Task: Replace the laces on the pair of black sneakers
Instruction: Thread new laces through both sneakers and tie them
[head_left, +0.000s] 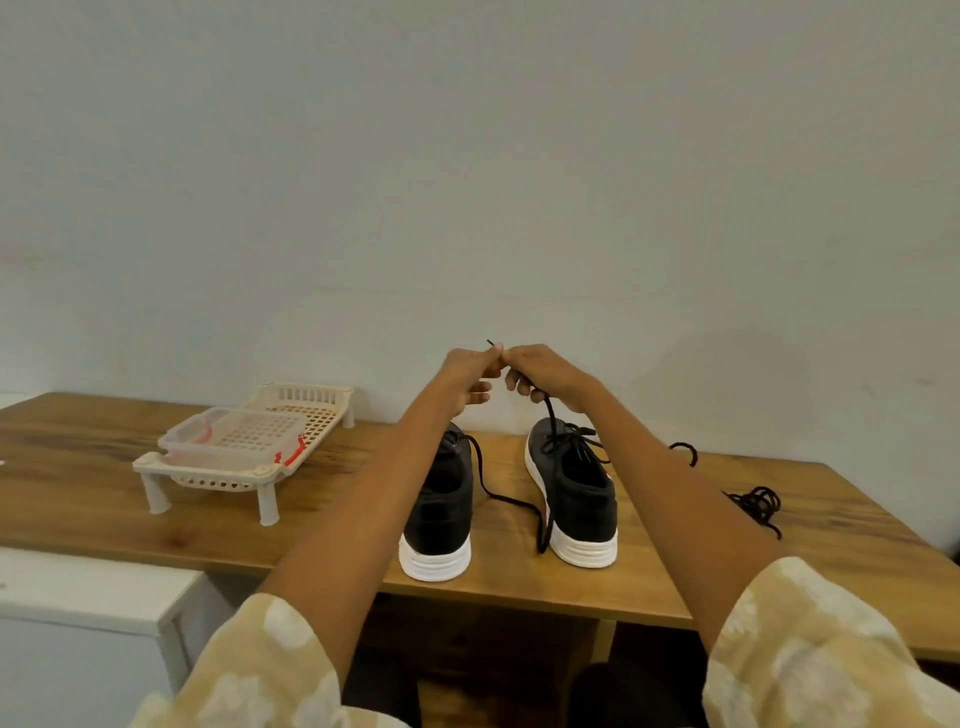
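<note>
Two black sneakers with white soles stand heels toward me on the wooden table (156, 525): the left sneaker (441, 514) and the right sneaker (576, 493). A black lace (514, 501) runs from the left sneaker across the table, up past the right sneaker, to my raised hands. My left hand (470, 376) pinches the lace's tip, which pokes up above the fingers. My right hand (540, 371) grips the same lace just below. The right sneaker is laced.
A cream slotted rack (306, 415) on legs stands at the left, with a clear lidded box (228, 441) with red clips on it. A loose bundle of dark laces (758, 504) lies at the right. A white cabinet (88, 613) sits below left.
</note>
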